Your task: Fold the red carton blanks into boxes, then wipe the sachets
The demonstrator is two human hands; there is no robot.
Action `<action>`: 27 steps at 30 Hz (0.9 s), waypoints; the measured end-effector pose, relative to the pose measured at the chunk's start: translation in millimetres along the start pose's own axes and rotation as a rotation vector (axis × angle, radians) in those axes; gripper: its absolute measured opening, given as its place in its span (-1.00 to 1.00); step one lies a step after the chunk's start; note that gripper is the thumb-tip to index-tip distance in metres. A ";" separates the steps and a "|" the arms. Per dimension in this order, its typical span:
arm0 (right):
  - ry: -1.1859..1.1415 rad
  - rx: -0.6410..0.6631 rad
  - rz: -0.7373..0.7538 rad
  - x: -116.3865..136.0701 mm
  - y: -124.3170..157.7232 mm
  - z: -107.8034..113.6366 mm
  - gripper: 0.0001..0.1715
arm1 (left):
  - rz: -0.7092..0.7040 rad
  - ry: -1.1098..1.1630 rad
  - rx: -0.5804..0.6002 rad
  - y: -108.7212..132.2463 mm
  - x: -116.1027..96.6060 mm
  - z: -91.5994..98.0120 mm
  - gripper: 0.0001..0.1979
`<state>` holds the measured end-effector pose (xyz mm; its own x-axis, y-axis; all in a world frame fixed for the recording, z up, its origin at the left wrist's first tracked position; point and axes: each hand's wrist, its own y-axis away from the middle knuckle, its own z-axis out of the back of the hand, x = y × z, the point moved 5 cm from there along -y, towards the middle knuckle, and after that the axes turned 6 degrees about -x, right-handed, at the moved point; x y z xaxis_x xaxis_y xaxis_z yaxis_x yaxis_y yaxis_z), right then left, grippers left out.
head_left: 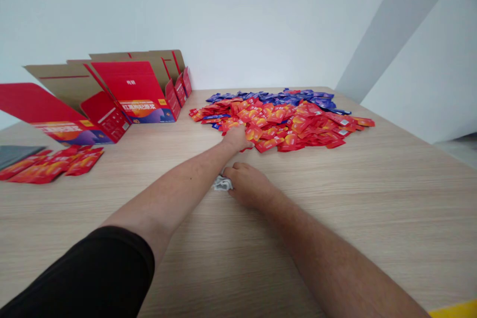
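Note:
At the near left edge of a pile of red sachets (pixel 278 126), my left hand (pixel 236 138) has its fingers curled down onto a red sachet. The back of the hand hides most of that sachet. Closer to me, my right hand (pixel 248 182) rests low over the table, closed with its thumb and fingers pinched on a crumpled white-grey cloth (pixel 222 184). The cloth lies bunched on the wood, and my left forearm passes just beside it.
Blue sachets (pixel 309 97) lie behind the red ones. Open red cardboard boxes (pixel 137 92) stand in a row at the left back, their flaps up. Several red sachets (pixel 55 164) and a flat grey item (pixel 17 155) lie at the left. A white wall (pixel 268 25) rises behind the wooden table (pixel 372 198).

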<state>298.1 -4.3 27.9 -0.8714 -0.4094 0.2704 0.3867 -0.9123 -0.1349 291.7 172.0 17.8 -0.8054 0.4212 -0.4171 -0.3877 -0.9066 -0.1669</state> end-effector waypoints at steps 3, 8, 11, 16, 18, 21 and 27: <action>0.007 -0.004 0.001 0.1 0.4 -0.7 -0.71 | 0.068 0.071 0.021 4.4 11.4 5.3 -0.59; 0.016 -0.018 0.015 1.3 1.8 -0.1 -0.73 | 0.157 0.254 -0.040 36.5 33.2 27.7 -0.88; 0.011 -0.024 0.030 2.9 3.2 1.2 -0.73 | 0.257 0.420 -0.082 70.0 53.6 39.8 -0.87; -0.062 -0.155 0.042 9.5 6.6 13.0 -0.74 | 0.439 0.818 -0.080 135.5 80.8 57.5 -0.88; -0.121 -0.366 0.017 10.4 10.1 25.9 -0.75 | 0.462 0.968 -0.003 160.5 80.7 62.9 -0.82; -0.144 -0.636 -0.008 12.5 18.0 38.9 -0.77 | 0.471 1.209 0.177 191.9 69.5 61.8 -0.59; -0.184 -0.488 0.073 33.3 15.8 18.8 -0.83 | 0.363 1.561 0.252 210.9 42.6 42.7 -0.54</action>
<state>280.9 -32.6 52.7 -0.7630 -0.5071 0.4009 0.2203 -0.7871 -0.5762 156.5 -0.1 3.0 0.2884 -0.3812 -0.8783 -0.4751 -0.8534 0.2144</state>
